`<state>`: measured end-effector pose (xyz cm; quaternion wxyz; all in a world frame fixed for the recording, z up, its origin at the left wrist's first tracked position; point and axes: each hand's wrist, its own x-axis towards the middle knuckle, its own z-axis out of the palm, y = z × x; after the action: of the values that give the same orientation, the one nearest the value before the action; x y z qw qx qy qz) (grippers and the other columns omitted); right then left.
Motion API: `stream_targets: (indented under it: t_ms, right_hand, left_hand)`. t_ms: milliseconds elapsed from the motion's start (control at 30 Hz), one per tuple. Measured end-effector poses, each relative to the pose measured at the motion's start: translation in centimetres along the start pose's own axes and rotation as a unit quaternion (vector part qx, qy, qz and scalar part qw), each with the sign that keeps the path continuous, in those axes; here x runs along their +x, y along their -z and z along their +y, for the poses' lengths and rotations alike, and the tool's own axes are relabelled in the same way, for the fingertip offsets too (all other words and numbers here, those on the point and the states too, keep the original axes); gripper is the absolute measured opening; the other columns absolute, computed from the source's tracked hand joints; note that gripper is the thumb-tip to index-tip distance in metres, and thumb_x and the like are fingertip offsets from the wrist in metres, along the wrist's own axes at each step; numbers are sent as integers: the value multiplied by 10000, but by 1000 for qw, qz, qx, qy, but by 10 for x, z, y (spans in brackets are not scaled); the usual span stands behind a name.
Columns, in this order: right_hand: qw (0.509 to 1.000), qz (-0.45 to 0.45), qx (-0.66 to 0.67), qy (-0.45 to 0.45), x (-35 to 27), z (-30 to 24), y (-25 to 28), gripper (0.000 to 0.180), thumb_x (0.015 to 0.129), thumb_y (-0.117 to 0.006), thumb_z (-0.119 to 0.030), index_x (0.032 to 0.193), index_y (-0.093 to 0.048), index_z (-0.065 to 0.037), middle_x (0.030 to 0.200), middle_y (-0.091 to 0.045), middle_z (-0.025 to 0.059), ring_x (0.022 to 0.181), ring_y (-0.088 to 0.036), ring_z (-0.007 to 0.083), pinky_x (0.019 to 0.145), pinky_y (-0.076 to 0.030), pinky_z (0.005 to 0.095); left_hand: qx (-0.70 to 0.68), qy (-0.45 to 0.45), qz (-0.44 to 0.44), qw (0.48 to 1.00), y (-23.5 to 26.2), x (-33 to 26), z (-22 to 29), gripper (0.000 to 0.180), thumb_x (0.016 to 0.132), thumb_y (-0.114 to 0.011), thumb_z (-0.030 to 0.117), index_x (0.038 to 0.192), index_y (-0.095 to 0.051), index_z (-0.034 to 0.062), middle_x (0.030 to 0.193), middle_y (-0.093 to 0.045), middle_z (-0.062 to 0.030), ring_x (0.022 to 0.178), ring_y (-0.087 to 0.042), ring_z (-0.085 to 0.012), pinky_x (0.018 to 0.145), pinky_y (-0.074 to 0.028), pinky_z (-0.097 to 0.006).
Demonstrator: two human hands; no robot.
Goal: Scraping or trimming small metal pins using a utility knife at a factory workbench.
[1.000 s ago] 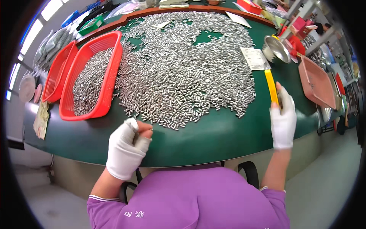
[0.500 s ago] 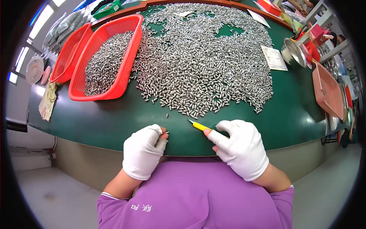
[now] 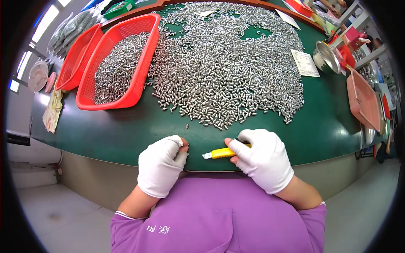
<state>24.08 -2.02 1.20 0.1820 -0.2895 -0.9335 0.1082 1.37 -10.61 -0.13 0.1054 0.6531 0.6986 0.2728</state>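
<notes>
Now yellow cutter [image 3: 221, 153] in right hand [image 3: 265, 159], blade [image 3: 207, 155] swung bodyward.

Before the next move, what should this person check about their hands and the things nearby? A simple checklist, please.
1. Yellow cutter gripped in the right hand: ok, held between thumb and fingers.
2. Blade apart from the left hand: ok, there is a gap, though the tip points that way.
3. Left fingertips holding something: cannot tell; they are pinched together, and any item is too small to make out.
4. All fingertips covered by gloves: not ok, some are bare on both hands.
5. All metal pieces inside the pile or basket: not ok, one loose piece lies apart.
</notes>
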Motion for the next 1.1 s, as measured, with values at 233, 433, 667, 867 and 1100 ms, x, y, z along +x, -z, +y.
stream_targets:
  t_ms: [233,433,667,867,1100]
  right_hand:
    - [997,-19,-52,52,5,-9,-15,446,750,-694,-113,1194,-661,-136,756,-512,17,658,-541,199,523,-452,324]
    - [999,-41,26,18,13,-28,-21,491,776,-651,-127,1263,-645,-182,778,-533,19,686,-573,199,547,-493,325]
    - [999,-28,37,-24,9,-31,-25,416,807,-681,-157,1222,-663,-190,779,-536,32,682,-574,212,550,-490,332]
    - [998,-47,43,-11,10,-32,-23,449,797,-675,-139,1244,-651,-181,767,-528,34,676,-572,210,549,-492,336]
    - [994,-89,59,0,18,-28,-17,436,828,-630,-142,1263,-629,-173,782,-538,41,681,-587,221,538,-496,349]
  left_hand:
    - [-59,59,-29,996,1,1,-1,88,790,-713,-8,846,-660,34,688,-615,-72,571,-570,-140,563,-468,-265]
    - [-47,56,-21,997,0,0,-3,87,782,-719,-3,831,-655,30,693,-621,-75,561,-571,-151,555,-470,-272]
    - [-40,61,-12,997,-1,0,0,86,779,-724,9,809,-646,29,697,-628,-85,560,-580,-178,546,-473,-288]
    - [-36,49,-5,998,-2,-1,-1,85,782,-724,5,810,-647,26,688,-625,-92,558,-583,-186,545,-476,-293]
    - [-29,49,-5,998,-1,0,1,90,775,-726,-1,813,-648,24,700,-635,-105,573,-603,-214,552,-484,-306]
